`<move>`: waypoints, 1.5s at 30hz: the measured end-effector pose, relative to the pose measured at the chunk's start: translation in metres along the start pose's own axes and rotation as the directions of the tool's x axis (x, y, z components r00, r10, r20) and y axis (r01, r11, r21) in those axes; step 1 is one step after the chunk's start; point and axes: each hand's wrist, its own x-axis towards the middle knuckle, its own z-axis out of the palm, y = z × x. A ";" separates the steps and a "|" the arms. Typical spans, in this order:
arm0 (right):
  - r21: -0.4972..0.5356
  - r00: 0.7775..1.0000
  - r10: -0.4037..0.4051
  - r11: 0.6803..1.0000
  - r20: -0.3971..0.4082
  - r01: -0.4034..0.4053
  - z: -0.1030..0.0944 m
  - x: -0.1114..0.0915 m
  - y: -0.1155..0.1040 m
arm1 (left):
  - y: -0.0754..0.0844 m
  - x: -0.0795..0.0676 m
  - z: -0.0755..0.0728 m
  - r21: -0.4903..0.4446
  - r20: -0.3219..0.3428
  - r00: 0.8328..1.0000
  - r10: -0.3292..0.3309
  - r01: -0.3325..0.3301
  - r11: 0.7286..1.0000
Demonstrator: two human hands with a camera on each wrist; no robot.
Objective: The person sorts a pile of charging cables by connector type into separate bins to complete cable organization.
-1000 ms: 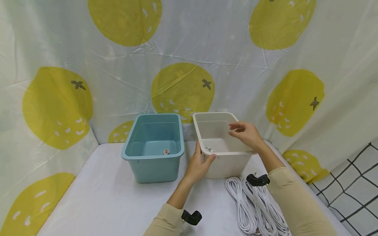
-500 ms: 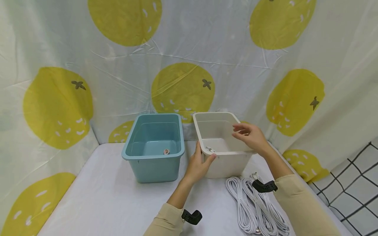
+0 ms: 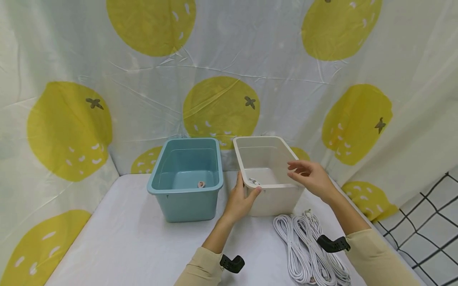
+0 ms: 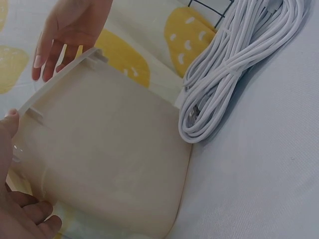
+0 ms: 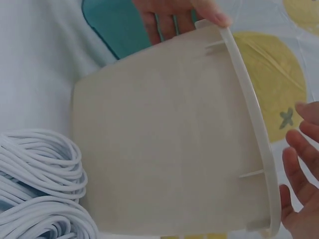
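Toward the far edge of the white-covered counter (image 3: 136, 246), right of the blue tub (image 3: 189, 206), the white tub (image 3: 275, 200) stood upright, its long axis running from near to far. Your left hand (image 3: 239, 200) held it at the near left corner, thumb over the rim and fingers curled against the outside of the wall. Your right hand (image 3: 310, 178) was at the right-hand rim, fingers loosely bent and slightly spread, with nothing in their grasp; whether a fingertip touched the plastic you could not tell.

What mattered most was how the coiled white cables (image 3: 294, 254) lay from you: on the near side of the white tub and to its right, stretched near to far with a slight slant, their far ends just beside its near wall. Whether they met that wall was unclear. Of your two hands the right seemed the better placed for them, since its forearm passed beside the coils on their right, while the hand itself was farther off and higher than they were. Your left hand, across the tub's near corner, was to the left of them.

A small round object (image 3: 201, 184) lay inside the blue tub, near its near wall.
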 end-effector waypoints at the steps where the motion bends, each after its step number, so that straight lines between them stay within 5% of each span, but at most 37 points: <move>1: -0.004 1.000 -0.004 1.000 0.004 0.004 0.000 -0.001 0.000 | 0.000 0.000 0.000 0.000 0.001 1.000 -0.001 0.001 1.000; 21: -0.083 0.996 -0.092 0.992 0.001 0.092 -0.012 -0.058 0.001 | 0.001 0.000 0.000 0.019 -0.001 1.000 0.019 -0.019 1.000; 45: -0.163 0.999 0.018 0.986 -0.029 -0.022 0.014 -0.153 0.030 | -0.001 -0.001 0.000 0.002 0.011 1.000 -0.018 0.018 1.000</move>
